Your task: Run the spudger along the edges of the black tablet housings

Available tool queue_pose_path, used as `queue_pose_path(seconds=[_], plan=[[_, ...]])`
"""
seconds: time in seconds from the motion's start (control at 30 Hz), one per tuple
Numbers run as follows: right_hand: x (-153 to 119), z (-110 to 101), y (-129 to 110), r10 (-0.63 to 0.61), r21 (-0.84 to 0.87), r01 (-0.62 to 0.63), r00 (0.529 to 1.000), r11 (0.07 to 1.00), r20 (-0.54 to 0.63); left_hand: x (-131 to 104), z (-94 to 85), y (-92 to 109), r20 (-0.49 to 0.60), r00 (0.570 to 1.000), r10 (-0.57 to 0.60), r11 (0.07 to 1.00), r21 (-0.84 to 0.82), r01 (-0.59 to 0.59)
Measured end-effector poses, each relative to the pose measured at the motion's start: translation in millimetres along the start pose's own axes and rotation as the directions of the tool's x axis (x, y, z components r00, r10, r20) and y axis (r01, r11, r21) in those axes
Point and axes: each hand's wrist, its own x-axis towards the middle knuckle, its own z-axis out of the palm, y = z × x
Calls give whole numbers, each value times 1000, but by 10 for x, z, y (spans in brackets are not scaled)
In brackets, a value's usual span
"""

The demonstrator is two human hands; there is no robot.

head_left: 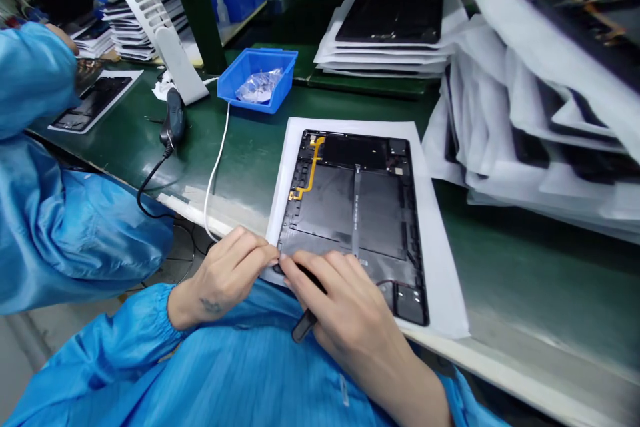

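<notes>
An opened tablet housing (380, 210), black inside with a yellow flex cable (313, 170) along its left side, lies on a white sheet (445, 280) at the bench edge. My left hand (227, 273) pinches at the housing's near left corner; whatever is between the fingertips is too small to make out. My right hand (345, 307) is closed around a slim black hand tool (304, 325), whose end sticks out below the palm. Its working tip is hidden by the fingers. The fingertips of both hands almost meet at that corner.
Stacks of tablet parts between white sheets (545, 173) rise at the right, another stack (385, 57) behind. A blue bin (257, 80) holds a plastic bag. Left of it stand a white lamp (175, 60) and a corded black tool (173, 121). A blue-sleeved co-worker (85, 227) sits at left.
</notes>
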Motion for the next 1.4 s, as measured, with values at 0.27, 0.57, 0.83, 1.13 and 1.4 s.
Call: queue_pose_path(seconds=[0.27,0.57,0.83,1.13,1.4], plan=[[-2,40,14,-64,-82,63,998,995,-6,-48,-56,-75,-55,998,17,999,-30,-19],[-27,57,26,-102,-91,107,993,990,55,-38,-174,-91,55,966,252,957,134,-257],[36,-198,66,63,-43,-59,993,997,96,68,-252,10,193,925,329,865,331,-376],[57,-342,120,42,-161,-16,986,987,162,49,-92,-137,123,991,48,998,35,-53],[-6,-179,88,75,-3,-75,994,997,78,91,5,-180,147,989,19,999,26,-23]])
